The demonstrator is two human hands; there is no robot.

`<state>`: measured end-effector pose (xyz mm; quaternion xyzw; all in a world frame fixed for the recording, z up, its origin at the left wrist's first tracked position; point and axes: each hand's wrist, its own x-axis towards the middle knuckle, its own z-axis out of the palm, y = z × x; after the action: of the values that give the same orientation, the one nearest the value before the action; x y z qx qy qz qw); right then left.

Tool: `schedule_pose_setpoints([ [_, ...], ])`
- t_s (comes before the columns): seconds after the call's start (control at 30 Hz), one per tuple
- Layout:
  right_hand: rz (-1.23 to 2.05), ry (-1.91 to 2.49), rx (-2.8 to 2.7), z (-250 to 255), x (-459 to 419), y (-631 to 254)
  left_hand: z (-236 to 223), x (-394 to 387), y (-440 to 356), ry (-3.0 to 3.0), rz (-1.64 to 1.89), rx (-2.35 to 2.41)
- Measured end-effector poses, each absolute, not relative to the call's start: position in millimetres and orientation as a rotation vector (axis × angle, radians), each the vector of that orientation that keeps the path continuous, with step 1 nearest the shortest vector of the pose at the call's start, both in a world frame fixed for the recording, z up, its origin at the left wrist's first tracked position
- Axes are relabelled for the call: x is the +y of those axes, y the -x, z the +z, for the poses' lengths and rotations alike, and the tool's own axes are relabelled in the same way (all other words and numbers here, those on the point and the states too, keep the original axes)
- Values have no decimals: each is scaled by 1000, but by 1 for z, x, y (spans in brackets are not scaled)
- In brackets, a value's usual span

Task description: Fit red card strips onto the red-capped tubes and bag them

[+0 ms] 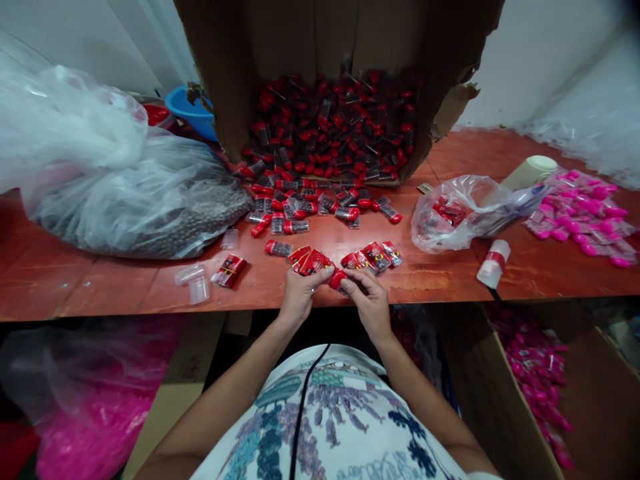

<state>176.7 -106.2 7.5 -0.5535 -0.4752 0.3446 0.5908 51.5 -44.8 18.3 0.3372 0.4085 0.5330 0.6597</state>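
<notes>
Our left hand (299, 293) and right hand (373, 305) were nearly closed on a red cap (337, 278); many capped tubes (300, 167) lay in the carton (215, 73), while clear tubes (199, 289) lay uncapped.

Our single view comes from a camera worn on the head, facing forward and down, close above our two hands and the table (425, 283).

Three clear cases (199, 289), one blue basin (193, 115), one bag of dark beads (145, 200), one small bag (463, 223) and one red-banded roll (494, 263) are showing, while red-capped tubes (347, 213), red packets (375, 256) and pink-capped pieces (583, 217) are lying too many or too overlapped to count exactly
</notes>
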Motion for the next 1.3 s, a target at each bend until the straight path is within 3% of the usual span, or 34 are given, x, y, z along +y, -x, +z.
schedule_pose_setpoints([
  [0.4,1046,1230,-948,1,-105,-178,22,-47,-50,-843,1129,910],
  [0.63,830,1290,-1205,6,-106,-182,20,-50,-50,-800,1091,890],
  [0.9,714,1319,-1084,0,-108,-173,19,-57,-54,-702,1148,906],
  [1.3,950,1188,-967,-6,-111,-163,20,-58,-50,-879,1110,958],
])
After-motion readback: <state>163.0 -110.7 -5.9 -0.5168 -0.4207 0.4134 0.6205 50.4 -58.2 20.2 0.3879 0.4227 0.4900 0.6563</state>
